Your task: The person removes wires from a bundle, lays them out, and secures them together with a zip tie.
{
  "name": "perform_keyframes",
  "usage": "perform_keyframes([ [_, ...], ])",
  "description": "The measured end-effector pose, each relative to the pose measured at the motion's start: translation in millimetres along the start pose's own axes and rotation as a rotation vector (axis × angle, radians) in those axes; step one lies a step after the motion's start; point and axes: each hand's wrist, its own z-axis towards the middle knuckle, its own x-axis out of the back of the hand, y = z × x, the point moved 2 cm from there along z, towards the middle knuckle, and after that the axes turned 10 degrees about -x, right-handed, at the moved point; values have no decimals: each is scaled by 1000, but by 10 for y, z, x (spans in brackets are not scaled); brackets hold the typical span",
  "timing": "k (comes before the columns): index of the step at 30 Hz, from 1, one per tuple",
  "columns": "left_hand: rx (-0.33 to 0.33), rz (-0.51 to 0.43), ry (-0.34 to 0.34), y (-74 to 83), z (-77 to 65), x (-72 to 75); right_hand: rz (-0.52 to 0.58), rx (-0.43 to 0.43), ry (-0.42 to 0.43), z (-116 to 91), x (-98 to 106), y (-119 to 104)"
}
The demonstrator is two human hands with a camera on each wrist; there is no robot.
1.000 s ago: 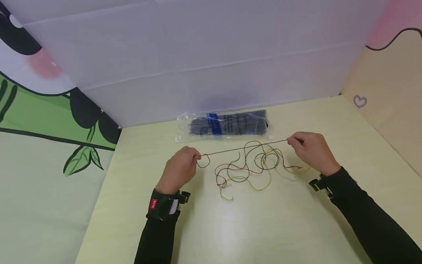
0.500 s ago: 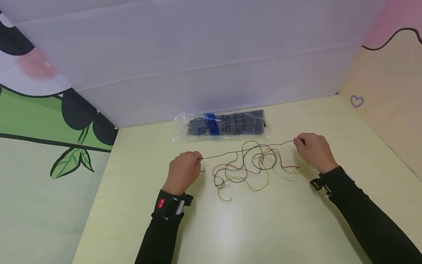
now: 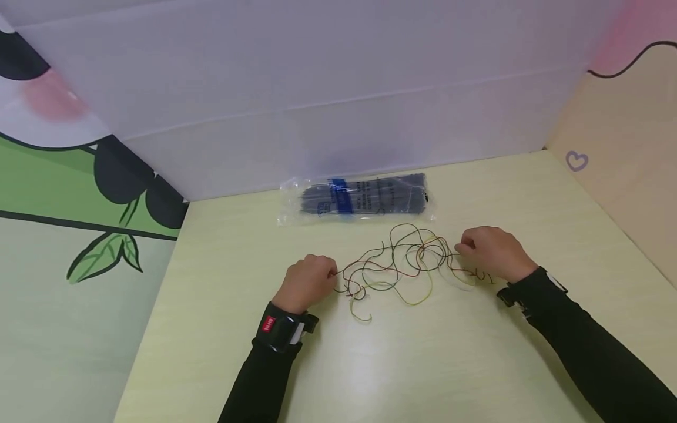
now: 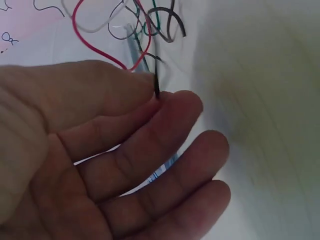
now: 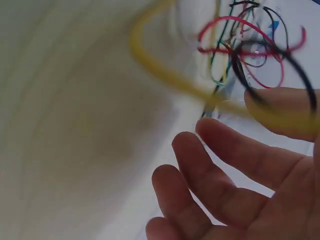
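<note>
Thin coloured wires (image 3: 421, 258) lie tangled on the table between the hands. My left hand (image 3: 308, 283) is at the left end of the tangle. In the left wrist view its thumb and index finger pinch a black wire (image 4: 157, 86), the other fingers loosely bent. My right hand (image 3: 495, 254) is at the right end, low over the table. The right wrist view shows its thumb and fingers apart, with nothing visibly pinched. A blurred yellow wire (image 5: 150, 64) and a black wire loop (image 5: 301, 70) cross close before that thumb; a red wire (image 5: 222, 21) lies beyond.
A clear plastic bag (image 3: 365, 197) of long dark grey strips with a blue band lies behind the wires, near the back wall (image 3: 338, 94). The pale table (image 3: 365, 370) reaches toward me. A printed panel (image 3: 106, 247) stands at the left, a beige one (image 3: 629, 129) at the right.
Both hands have come down, and the black wire stretched between them is now lowered among the other wires. The right hand's fingers have parted from it. The left hand has moved right and nearer.
</note>
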Motion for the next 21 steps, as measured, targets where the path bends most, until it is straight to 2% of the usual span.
perform_keyframes([
  [2, 11, -4, -2, -10, 1, 36, 0, 17, -8, 0, 73, -55],
  [6, 26, 5, 22, -50, 0, 104, -14, 59, 35, 70, 277, -186],
  [11, 71, 7, 53, -131, -19, 139, -15, 129, 89, 362, 449, -286],
  [16, 77, 18, 77, -169, -58, 99, -43, 146, 55, 810, 371, -235],
  [21, 80, 18, 70, -185, -77, 86, -50, 135, -12, 1146, 233, -192],
])
